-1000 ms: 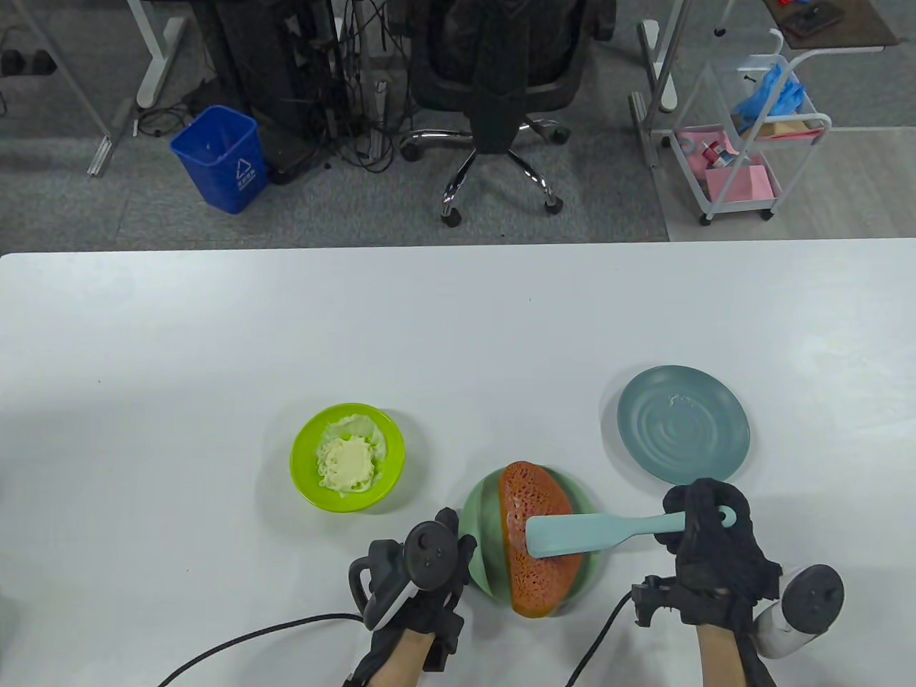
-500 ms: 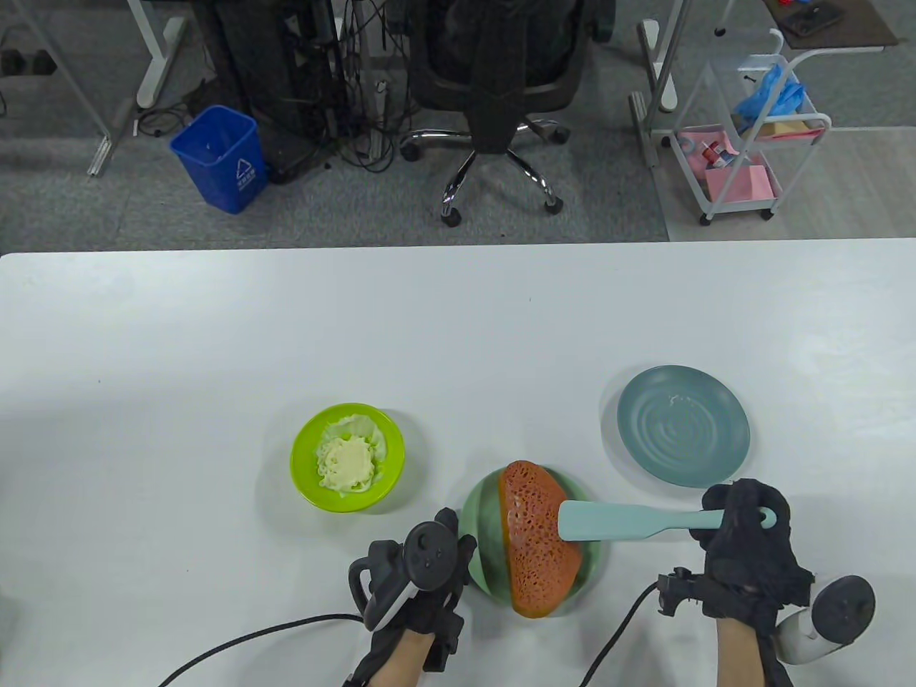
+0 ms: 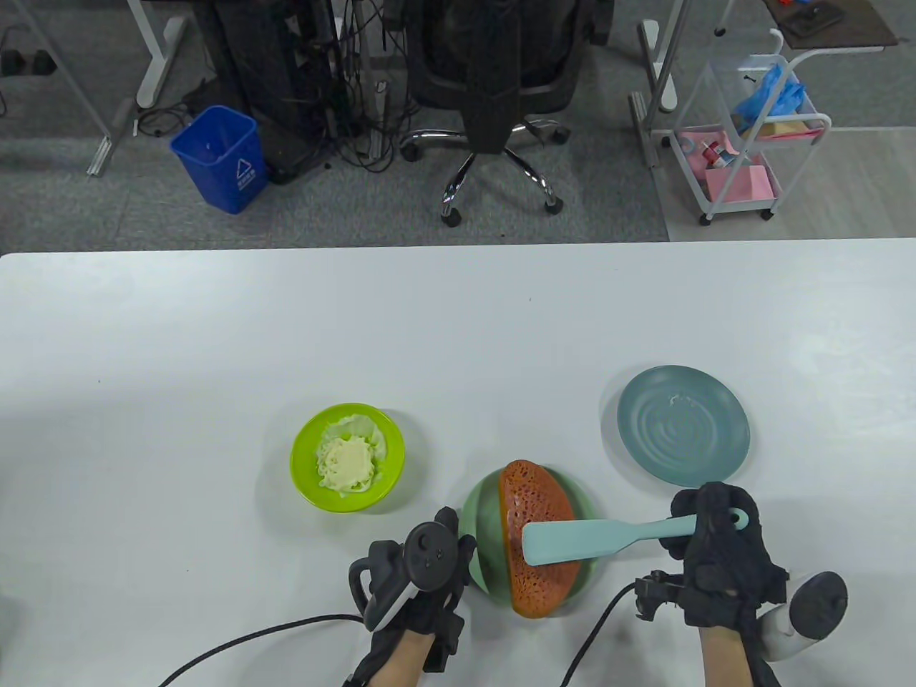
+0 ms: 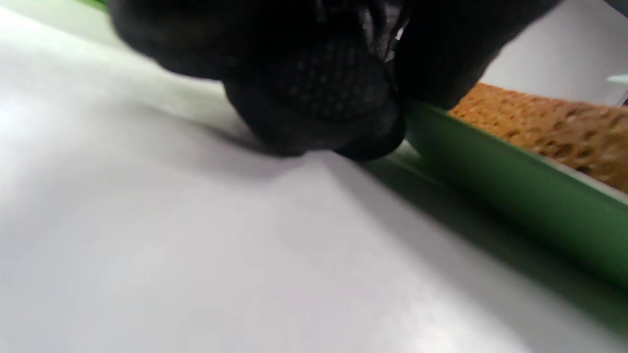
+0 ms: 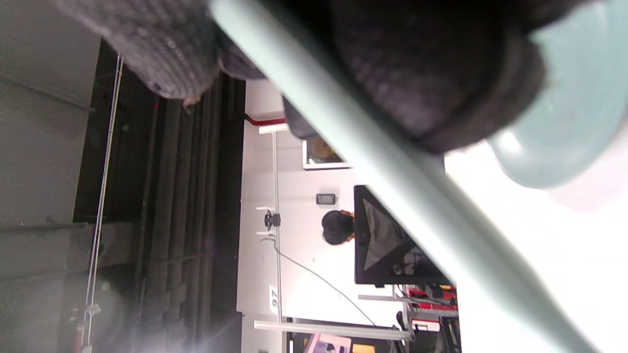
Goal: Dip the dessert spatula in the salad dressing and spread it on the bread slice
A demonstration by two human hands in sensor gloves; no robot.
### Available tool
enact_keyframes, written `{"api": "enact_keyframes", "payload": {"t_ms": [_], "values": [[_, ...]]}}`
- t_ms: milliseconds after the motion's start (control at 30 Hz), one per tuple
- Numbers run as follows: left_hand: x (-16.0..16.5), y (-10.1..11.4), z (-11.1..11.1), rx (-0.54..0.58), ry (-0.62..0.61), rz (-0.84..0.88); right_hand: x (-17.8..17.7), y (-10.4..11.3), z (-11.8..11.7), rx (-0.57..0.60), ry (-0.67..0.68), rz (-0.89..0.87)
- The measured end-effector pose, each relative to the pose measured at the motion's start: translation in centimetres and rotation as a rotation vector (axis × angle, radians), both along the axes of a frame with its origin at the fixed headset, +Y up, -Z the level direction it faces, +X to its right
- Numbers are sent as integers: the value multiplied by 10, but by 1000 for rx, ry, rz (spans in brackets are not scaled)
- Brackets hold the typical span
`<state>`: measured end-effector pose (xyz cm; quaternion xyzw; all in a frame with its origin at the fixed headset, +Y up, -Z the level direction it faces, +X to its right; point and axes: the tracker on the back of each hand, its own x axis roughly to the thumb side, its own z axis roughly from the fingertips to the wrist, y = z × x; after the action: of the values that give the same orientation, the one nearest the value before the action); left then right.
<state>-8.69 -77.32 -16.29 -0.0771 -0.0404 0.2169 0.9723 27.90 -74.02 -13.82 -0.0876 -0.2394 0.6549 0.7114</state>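
A brown porous bread slice (image 3: 533,501) lies on a green plate (image 3: 481,517) near the table's front edge. My right hand (image 3: 715,551) grips the handle of a pale teal dessert spatula (image 3: 572,542); its blade lies flat on the bread. In the right wrist view the handle (image 5: 382,171) runs diagonally under my gloved fingers (image 5: 417,73). My left hand (image 3: 422,572) rests on the table and touches the green plate's left rim (image 4: 490,181), beside the bread (image 4: 549,127). A lime green bowl (image 3: 304,465) holds pale salad dressing (image 3: 347,464) at the left.
A grey-blue plate (image 3: 683,424) with a small smear sits at the right, behind my right hand; it also shows in the right wrist view (image 5: 579,113). Glove cables trail off the table's front edge. An office chair, blue bin and cart stand beyond the table.
My right hand drew the spatula to the right across the bread, then pushed it back left. The blade lies on the bread's middle again. The left hand has not moved.
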Motion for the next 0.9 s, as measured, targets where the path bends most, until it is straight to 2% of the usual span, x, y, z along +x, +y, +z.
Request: {"api": "enact_keyframes", "payload": {"t_ms": [200, 400, 900], "values": [[0, 0, 0, 0, 0, -1, -15, -1, -1, -25, 18, 72], [0, 0, 0, -4, -2, -1, -13, 4, 0, -54, 6, 139], [1, 0, 0, -7, -1, 1, 27, 7, 5, -100, -116, 95]]}}
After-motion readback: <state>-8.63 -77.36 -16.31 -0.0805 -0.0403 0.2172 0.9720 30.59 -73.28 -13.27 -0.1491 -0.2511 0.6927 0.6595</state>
